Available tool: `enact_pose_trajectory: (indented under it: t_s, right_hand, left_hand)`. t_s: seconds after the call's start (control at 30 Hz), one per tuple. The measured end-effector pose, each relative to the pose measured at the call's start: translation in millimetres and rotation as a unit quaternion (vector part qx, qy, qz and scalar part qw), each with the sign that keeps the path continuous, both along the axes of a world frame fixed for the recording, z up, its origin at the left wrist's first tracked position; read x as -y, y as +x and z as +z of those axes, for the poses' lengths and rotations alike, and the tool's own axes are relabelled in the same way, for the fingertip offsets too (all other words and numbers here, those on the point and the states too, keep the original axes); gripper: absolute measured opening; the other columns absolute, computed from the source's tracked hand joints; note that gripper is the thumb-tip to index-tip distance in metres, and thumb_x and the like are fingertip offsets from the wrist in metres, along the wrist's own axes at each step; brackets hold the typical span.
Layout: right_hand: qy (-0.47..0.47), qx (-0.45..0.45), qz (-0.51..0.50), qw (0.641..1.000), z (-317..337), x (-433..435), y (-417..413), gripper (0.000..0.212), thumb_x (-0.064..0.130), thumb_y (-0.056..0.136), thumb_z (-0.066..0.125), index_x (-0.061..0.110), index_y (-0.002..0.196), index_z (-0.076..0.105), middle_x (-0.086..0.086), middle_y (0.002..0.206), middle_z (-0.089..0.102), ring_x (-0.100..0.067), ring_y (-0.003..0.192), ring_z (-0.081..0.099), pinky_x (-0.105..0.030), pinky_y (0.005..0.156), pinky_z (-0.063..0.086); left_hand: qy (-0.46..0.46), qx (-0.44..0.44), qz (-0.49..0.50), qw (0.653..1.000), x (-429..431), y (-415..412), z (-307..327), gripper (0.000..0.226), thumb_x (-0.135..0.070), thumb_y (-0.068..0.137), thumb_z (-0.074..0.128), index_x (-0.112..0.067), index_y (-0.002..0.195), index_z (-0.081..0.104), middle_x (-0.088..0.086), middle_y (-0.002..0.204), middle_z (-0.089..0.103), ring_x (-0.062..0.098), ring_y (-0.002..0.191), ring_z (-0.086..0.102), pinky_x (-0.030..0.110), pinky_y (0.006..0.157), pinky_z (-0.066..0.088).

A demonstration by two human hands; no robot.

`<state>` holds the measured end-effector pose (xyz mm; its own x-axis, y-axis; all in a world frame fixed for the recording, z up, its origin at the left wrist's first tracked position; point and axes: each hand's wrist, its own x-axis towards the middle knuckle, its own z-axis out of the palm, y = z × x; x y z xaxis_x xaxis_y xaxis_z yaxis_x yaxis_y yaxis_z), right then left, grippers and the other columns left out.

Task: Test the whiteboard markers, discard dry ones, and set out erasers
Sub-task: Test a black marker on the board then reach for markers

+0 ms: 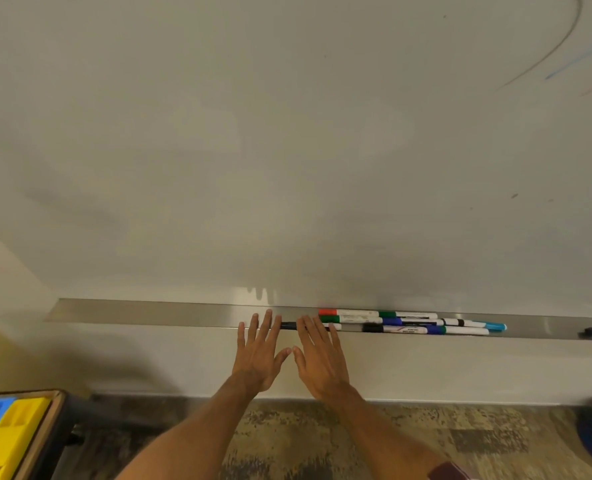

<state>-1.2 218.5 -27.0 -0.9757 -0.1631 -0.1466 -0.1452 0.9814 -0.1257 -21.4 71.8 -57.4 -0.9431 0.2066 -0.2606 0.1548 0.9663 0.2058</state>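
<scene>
Markers clustered right of centre in the steel tray, one black marker at my fingertips, my left hand and right hand flat, spread, thumbs nearly meeting, gripping nothing, whiteboard above, tray's steel running left to its end, mottled floor below.

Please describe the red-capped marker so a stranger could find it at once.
Along the bottom of the whiteboard runs a metal tray. Just right of the right hand lies a group of markers. The wanted marker lies farthest back, nearest the board, and alone has a red cap.
</scene>
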Motion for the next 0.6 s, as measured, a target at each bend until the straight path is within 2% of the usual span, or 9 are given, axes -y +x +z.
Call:
enact_pose_trajectory:
  t_s: [0.07, 0.1, 0.17, 0.2, 0.23, 0.3, 0.37, 0.47, 0.6]
  right_hand:
    - [-0.001, -0.033, -0.004, 0.999, 3.7, 2.0, -7.3, 0.059, 0.042, 0.079, 0.069, 0.016, 0.13, 0.056, -0.006, 0.137, 0.052, -0.026, 0.124, 0.052, -0.047, 0.108, 0.028]
    - [-0.007, -0.034, -0.004, 0.999, 6.0, 1.2, -11.2, 0.065, 0.032, 0.079, 0.072, 0.015, 0.137, 0.048, -0.006, 0.144, 0.044, -0.026, 0.132, 0.043, -0.046, 0.11, 0.023]
    - [0.023, -0.023, 0.029, 0.999, 7.0, 3.9, -18.4, 0.063, 0.016, 0.093, 0.056, 0.016, 0.148, 0.025, -0.005, 0.155, 0.024, -0.025, 0.143, 0.02, -0.043, 0.118, 0.006]
    - [0.018, -0.037, 0.028, 0.999, 6.1, 5.0, -21.6, 0.061, 0.013, 0.096, 0.051, 0.017, 0.149, 0.022, -0.005, 0.155, 0.023, -0.024, 0.144, 0.018, -0.041, 0.119, 0.005]
    - [0.001, -0.043, 0.022, 0.999, 7.8, 6.2, -23.8, 0.058, 0.012, 0.096, 0.051, 0.018, 0.148, 0.025, -0.004, 0.154, 0.027, -0.023, 0.142, 0.022, -0.039, 0.119, 0.008]
    - [-0.043, -0.061, 0.008, 0.997, 7.2, 8.9, -27.9, 0.05, 0.014, 0.095, 0.054, 0.019, 0.142, 0.037, -0.002, 0.146, 0.04, -0.02, 0.134, 0.034, -0.033, 0.115, 0.019]
    - [-0.077, -0.078, 0.007, 0.994, 10.1, 10.9, -31.3, 0.041, 0.014, 0.093, 0.057, 0.019, 0.133, 0.049, -0.001, 0.136, 0.05, -0.018, 0.125, 0.043, -0.03, 0.11, 0.028]
    - [-0.086, -0.109, 0.023, 0.99, 18.5, 12.7, -35.3, 0.032, 0.011, 0.086, 0.066, 0.018, 0.117, 0.062, -0.002, 0.121, 0.062, -0.02, 0.113, 0.053, -0.034, 0.104, 0.036]
    - [-0.101, -0.108, 0.051, 0.988, 28.1, 14.9, -32.6, 0.034, 0.007, 0.088, 0.062, 0.016, 0.121, 0.059, -0.003, 0.126, 0.059, -0.02, 0.117, 0.049, -0.033, 0.103, 0.035]
  left_hand:
    - [-0.003, -0.028, -0.004, 1.0, 1.3, 2.5, 4.0, 0.068, -0.062, 0.099, 0.008, -0.018, 0.143, 0.037, 0.01, 0.146, 0.039, 0.039, 0.124, 0.053, 0.045, 0.111, 0.008]
    - [-0.003, -0.034, -0.007, 0.999, 0.9, 2.7, 3.6, 0.067, -0.061, 0.099, 0.008, -0.018, 0.142, 0.038, 0.01, 0.146, 0.039, 0.038, 0.124, 0.053, 0.045, 0.112, 0.007]
    - [-0.013, -0.029, -0.008, 0.999, -0.2, 1.8, -1.6, 0.068, -0.061, 0.099, 0.008, -0.019, 0.141, 0.041, 0.01, 0.147, 0.038, 0.038, 0.125, 0.053, 0.045, 0.112, 0.006]
    - [-0.023, -0.026, -0.003, 0.999, 0.3, 3.2, 2.5, 0.071, -0.061, 0.098, 0.006, -0.018, 0.143, 0.042, 0.01, 0.148, 0.035, 0.039, 0.126, 0.051, 0.046, 0.113, 0.004]
    - [-0.033, -0.024, -0.005, 0.999, 0.5, 4.4, 9.2, 0.077, -0.064, 0.096, -0.001, -0.019, 0.147, 0.037, 0.01, 0.152, 0.027, 0.04, 0.132, 0.045, 0.046, 0.114, 0.0]
    - [-0.038, -0.036, 0.009, 0.999, -0.1, 5.2, 20.5, 0.085, -0.069, 0.084, -0.021, -0.025, 0.152, 0.003, 0.005, 0.157, -0.009, 0.036, 0.148, 0.009, 0.045, 0.115, -0.018]
    - [-0.046, -0.025, 0.013, 0.999, 0.0, 6.5, 23.4, 0.075, -0.066, 0.089, -0.012, -0.025, 0.152, -0.012, 0.0, 0.155, -0.025, 0.026, 0.148, -0.015, 0.046, 0.115, -0.02]
    - [-0.009, -0.055, 0.012, 0.998, 4.1, 7.6, 34.6, 0.058, -0.046, 0.104, 0.019, -0.021, 0.155, 0.008, -0.001, 0.163, -0.008, 0.019, 0.15, -0.006, 0.046, 0.119, -0.005]
    - [0.043, -0.08, 0.029, 0.995, 4.8, 4.7, 49.3, 0.041, -0.031, 0.106, 0.032, -0.024, 0.146, 0.032, -0.001, 0.163, 0.007, 0.019, 0.15, 0.008, 0.045, 0.12, 0.011]
